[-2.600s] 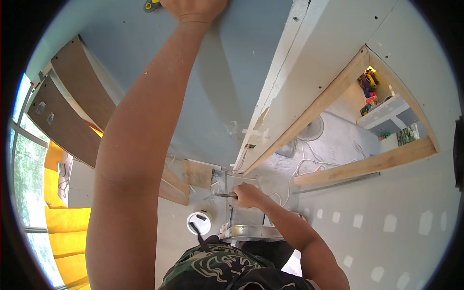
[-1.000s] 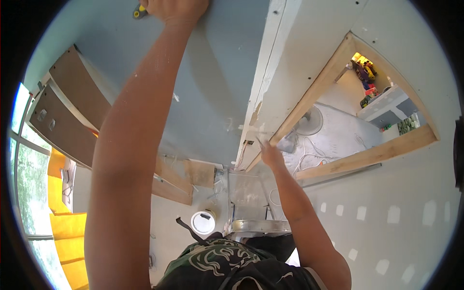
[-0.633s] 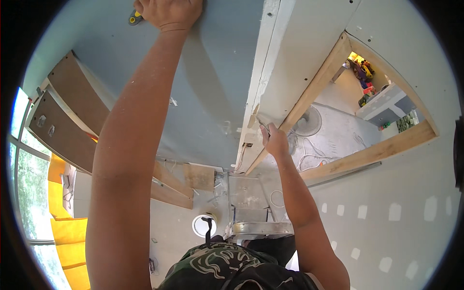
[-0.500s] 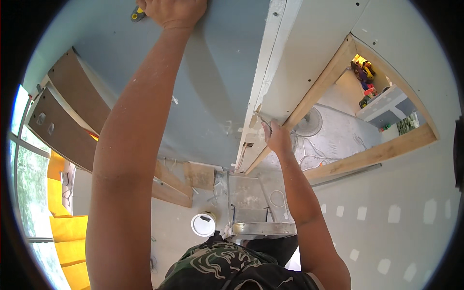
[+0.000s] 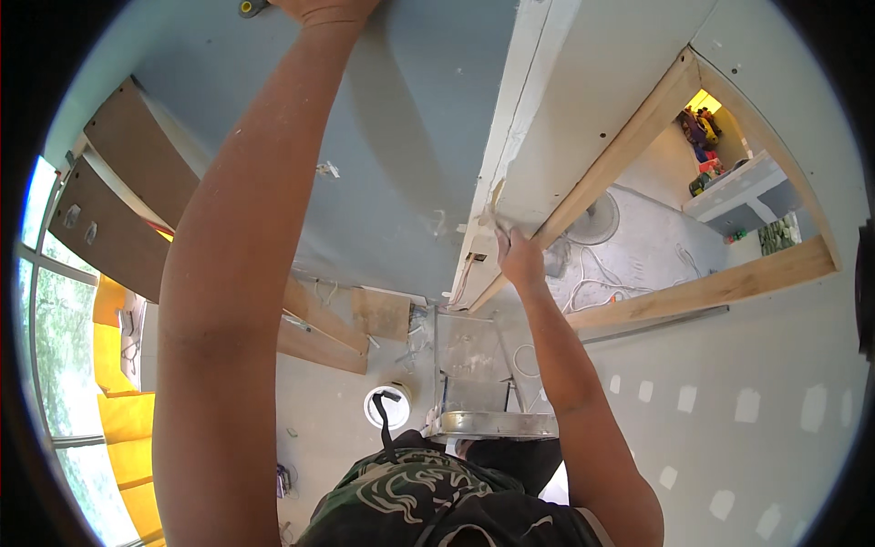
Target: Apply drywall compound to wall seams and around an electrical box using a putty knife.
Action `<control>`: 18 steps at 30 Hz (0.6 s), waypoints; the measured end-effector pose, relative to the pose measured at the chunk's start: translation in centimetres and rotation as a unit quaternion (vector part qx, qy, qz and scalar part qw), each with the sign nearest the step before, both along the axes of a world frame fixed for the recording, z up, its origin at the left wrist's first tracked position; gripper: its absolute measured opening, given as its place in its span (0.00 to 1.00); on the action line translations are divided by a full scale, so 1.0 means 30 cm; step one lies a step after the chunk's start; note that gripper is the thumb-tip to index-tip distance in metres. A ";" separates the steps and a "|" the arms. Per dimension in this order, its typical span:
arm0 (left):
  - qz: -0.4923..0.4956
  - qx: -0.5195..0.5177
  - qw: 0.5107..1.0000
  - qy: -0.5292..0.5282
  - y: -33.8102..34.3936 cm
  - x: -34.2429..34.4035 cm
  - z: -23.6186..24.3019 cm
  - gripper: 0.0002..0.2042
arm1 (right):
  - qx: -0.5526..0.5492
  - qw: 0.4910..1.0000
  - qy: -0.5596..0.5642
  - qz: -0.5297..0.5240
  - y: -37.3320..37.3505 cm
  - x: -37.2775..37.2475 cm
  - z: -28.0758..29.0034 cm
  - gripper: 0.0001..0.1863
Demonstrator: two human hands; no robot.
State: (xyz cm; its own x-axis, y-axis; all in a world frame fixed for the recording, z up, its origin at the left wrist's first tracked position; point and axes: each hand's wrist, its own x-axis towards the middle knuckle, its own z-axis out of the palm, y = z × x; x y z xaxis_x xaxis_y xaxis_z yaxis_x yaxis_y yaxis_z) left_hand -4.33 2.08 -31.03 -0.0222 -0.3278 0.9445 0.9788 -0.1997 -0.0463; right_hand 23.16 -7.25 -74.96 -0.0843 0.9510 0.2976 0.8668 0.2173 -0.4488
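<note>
At the top edge, my left hand (image 5: 330, 9) is against the blue-grey wall panel (image 5: 410, 109), its fingers cut off by the frame. From beside it pokes the end of a grey-and-yellow tool handle (image 5: 252, 8); the rest of that tool is hidden. My right hand (image 5: 520, 259) is closed on a thin, flat tool (image 5: 497, 221), mostly covered by the fingers. This tool touches the white-coated corner strip (image 5: 483, 196) where the wall panel meets the pale board (image 5: 565, 137). Torn, tan-coloured material shows beside its tip. Just below is a small dark cutout (image 5: 475, 258).
Below me stands a metal stepladder (image 5: 497, 423). A white bucket (image 5: 404, 415) is on the floor left of it. A wood-framed opening (image 5: 702, 283) at right shows a fan (image 5: 597, 221) and cables. Brown boards (image 5: 114, 223) lean at left, near windows.
The view has shifted slightly, and my left hand sits higher, nearly out of frame. My right hand remains at the corner with its tool. A dark strap now hangs across the bucket.
</note>
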 end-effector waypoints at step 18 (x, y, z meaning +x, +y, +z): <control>-0.014 -0.013 1.000 -0.007 0.017 0.009 -0.035 0.33 | 0.078 0.996 0.027 -0.015 -0.018 -0.004 0.108 0.18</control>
